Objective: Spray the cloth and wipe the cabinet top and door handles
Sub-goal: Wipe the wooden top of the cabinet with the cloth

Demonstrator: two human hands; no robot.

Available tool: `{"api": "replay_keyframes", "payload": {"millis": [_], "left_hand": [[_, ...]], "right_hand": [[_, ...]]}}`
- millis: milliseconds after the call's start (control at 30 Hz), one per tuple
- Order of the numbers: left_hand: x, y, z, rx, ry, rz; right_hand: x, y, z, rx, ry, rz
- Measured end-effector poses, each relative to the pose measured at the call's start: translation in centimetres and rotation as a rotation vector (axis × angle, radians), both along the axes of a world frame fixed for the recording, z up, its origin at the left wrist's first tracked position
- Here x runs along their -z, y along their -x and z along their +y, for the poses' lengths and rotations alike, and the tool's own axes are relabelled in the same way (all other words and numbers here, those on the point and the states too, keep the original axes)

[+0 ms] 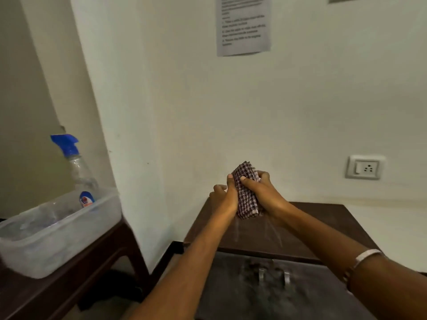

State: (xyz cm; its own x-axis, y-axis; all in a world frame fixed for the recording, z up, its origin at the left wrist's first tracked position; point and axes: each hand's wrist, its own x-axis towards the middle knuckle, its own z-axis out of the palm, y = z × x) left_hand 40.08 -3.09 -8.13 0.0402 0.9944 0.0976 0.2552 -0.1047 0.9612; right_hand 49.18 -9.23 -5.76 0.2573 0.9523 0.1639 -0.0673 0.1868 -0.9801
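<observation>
Above the cabinet top's (pixel 323 225) rear edge, left hand (pixel 223 197) and right hand (pixel 261 192) both grip the folded checked cloth (pixel 246 190); apparently refolding. A flat, compact pad would wipe best.

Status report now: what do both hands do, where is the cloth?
Left hand and right hand both grip checked cloth, above cabinet top. Spray bottle standing in plastic tub, left. Door handles unobstructed.

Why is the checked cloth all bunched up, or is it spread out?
Bunched up: the checked red-and-white cloth is folded narrow, gripped between left hand and right hand.
</observation>
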Motion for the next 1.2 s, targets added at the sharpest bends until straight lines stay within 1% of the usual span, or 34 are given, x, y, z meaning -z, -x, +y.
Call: {"api": "replay_keyframes", "payload": {"millis": [100,167,267,400,500,600,767,833,967,1100,1200], "left_hand": [[3.1,-3.3,-0.7,0.057,-0.137,0.143],[5.8,-4.8,-0.8,0.083,-0.273,0.304],[10.6,-6.9,-0.7,0.128,-0.479,0.495],[15.7,-9.2,-0.7,0.226,-0.589,0.595],[18.2,-10.5,-0.2,0.263,-0.656,0.667],[20.1,-11.6,0.5,0.296,-0.727,0.695],[21.3,-12.8,1.3,0.315,-0.787,0.779],[21.5,-12.9,1.3,0.296,-0.786,0.795],[21.7,-13.1,1.5,0.269,-0.789,0.8],[21.5,-13.3,1.4,0.251,-0.784,0.769],[21.6,-13.5,1.4,0.219,-0.836,0.751]], "right_hand": [[2.5,-4.6,0.2,0.119,0.037,-0.1],[3.7,-7.1,0.0,0.187,0.077,-0.155],[5.8,-10.8,-0.2,0.276,0.135,-0.165],[8.5,-15.8,-0.7,0.375,0.228,-0.228],[10.3,-19.3,-1.0,0.435,0.302,-0.27],[11.7,-23.0,-1.2,0.547,0.358,-0.403],[12.8,-28.4,-0.7,0.686,0.387,-0.774],[13.3,-30.2,-0.2,0.731,0.424,-0.874],[14.3,-33.1,1.1,0.782,0.524,-0.99],[15.5,-35.2,2.9,0.783,0.588,-1.045],[16.3,-36.4,5.0,0.762,0.625,-1.077]]}}
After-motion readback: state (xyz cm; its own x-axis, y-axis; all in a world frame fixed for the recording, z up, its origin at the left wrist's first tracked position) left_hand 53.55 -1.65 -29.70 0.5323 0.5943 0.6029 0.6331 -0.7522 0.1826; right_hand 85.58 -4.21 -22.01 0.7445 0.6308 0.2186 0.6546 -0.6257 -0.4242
